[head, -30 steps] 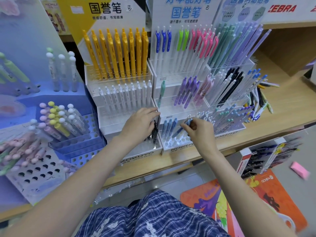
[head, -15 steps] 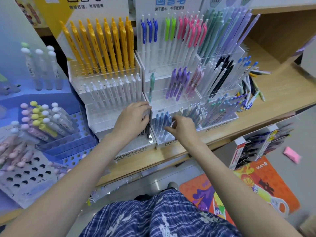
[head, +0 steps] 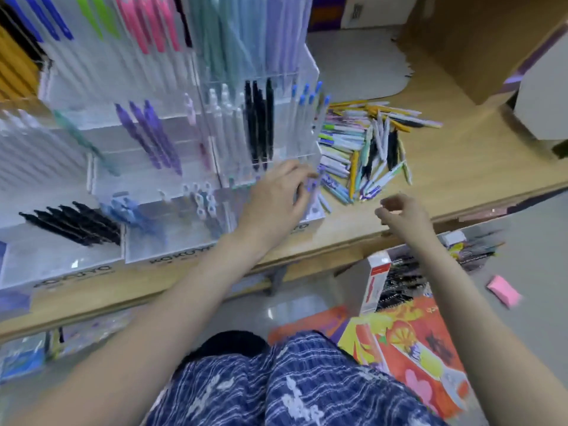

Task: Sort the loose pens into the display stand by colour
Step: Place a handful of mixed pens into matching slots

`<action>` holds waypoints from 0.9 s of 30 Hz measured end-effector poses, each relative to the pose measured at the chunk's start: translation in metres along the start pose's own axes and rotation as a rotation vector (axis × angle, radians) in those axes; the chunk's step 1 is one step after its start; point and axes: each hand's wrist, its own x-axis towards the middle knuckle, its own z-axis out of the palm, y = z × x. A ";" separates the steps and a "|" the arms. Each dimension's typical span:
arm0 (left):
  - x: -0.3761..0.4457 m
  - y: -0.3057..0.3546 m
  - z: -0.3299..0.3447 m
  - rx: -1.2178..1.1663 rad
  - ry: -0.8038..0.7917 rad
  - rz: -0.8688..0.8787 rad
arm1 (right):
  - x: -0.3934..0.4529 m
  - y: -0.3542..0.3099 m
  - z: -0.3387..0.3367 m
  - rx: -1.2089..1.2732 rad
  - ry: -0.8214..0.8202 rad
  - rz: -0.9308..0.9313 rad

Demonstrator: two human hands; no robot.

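The clear acrylic display stand [head: 172, 241] fills the left of the view, with pens slotted by colour: black pens [head: 76, 224] lie in its bottom row, purple ones [head: 150, 133] higher up. A pile of loose pens [head: 362, 149] in mixed colours lies on the wooden shelf just right of the stand. My left hand [head: 276, 198] is at the stand's lower right corner, fingertips against some lilac pens [head: 312, 186]; blur hides whether it grips one. My right hand [head: 402, 216] hovers over the shelf's front edge below the pile, fingers loosely curled, holding nothing.
The wooden shelf [head: 445, 179] runs to the right, with a cardboard box [head: 479, 44] and a white box [head: 544, 96] at its back right. Below are an open carton of pens [head: 396, 272], an orange printed bag [head: 415, 348] and a pink eraser [head: 504, 290] on the floor.
The view has swung right and down. My left hand let go of the black pens and moved right to the stand's end. My right hand left the blue pens and moved right.
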 end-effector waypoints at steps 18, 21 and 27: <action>0.080 -0.002 0.166 0.245 -0.445 -0.478 | 0.165 0.044 0.006 0.129 -0.071 0.026; 0.090 -0.011 0.175 0.317 -0.472 -0.550 | 0.187 0.057 -0.010 0.045 -0.131 -0.047; 0.136 -0.001 0.192 0.330 -0.342 -0.579 | 0.280 0.065 -0.069 -0.283 -0.129 -0.233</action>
